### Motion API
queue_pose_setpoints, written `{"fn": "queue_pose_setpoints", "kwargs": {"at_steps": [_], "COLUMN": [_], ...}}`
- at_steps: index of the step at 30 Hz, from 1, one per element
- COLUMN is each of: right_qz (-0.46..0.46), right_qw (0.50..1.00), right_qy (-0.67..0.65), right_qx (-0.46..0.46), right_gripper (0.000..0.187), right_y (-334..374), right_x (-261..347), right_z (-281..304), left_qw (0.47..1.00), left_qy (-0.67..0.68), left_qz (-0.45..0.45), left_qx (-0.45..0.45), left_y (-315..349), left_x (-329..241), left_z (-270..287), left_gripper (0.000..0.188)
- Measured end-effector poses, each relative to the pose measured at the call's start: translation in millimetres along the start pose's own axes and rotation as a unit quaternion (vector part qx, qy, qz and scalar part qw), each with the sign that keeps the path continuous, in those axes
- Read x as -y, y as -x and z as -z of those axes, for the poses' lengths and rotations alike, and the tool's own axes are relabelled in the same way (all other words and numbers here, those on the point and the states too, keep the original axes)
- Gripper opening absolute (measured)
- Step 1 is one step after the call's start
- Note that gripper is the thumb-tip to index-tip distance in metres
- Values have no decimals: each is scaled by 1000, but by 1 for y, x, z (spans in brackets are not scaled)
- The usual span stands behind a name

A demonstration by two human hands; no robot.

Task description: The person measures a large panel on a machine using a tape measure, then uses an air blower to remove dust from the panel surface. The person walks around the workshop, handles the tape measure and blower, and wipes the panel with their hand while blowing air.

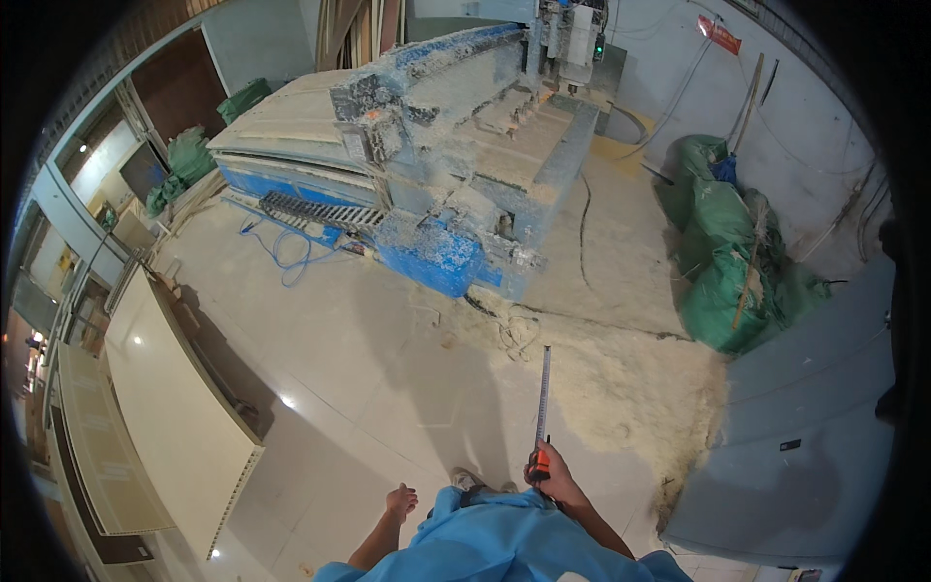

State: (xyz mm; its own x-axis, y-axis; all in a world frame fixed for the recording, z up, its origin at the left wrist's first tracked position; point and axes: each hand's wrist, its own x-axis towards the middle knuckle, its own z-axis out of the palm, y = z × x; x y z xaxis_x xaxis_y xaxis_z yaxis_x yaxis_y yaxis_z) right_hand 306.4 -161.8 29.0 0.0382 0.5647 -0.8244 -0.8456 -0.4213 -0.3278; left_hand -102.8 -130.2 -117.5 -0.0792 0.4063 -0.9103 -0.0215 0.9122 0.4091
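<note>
My right hand [554, 471] is wrapped round an orange and black tape measure [540, 468]. Its narrow metal blade [544, 388] sticks out away from me over the floor, touching nothing that I can see. To the left of my body, my left hand [401, 501] hangs with nothing in it, its fingers loosely bent and the thumb apart. Blue cloth [504, 538] covers my front, and a shoe [466, 478] shows beyond its edge.
Ahead stands a dusty blue cutting machine [436, 254] bearing boards [281, 126]. Sawdust [621, 388] covers the floor at right, near green sacks [722, 252] and a grey cabinet [805, 417]. Pale panels [175, 398] stand at left. A cable [587, 233] trails from the machine.
</note>
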Motion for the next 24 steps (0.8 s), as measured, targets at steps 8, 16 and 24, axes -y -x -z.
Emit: {"fn": "queue_pose_setpoints", "kwargs": {"at_steps": [8, 16, 24], "right_qz": [33, 15, 42], "right_qw": [998, 998, 997], "right_qy": [-36, -39, -60], "right_qx": [-25, -45, -14], "right_gripper": [36, 36, 41], "right_y": [-1, -22, -160], "right_x": [43, 112, 215], "right_z": [81, 200, 259], "left_qw": [997, 996, 996], "left_qy": [-16, 11, 87], "left_qz": [-51, -66, -7], "left_qx": [50, 54, -28], "left_y": [-20, -18, -80], "left_x": [18, 108, 196], "left_z": [-115, -224, -288], "left_gripper": [53, 53, 55]}}
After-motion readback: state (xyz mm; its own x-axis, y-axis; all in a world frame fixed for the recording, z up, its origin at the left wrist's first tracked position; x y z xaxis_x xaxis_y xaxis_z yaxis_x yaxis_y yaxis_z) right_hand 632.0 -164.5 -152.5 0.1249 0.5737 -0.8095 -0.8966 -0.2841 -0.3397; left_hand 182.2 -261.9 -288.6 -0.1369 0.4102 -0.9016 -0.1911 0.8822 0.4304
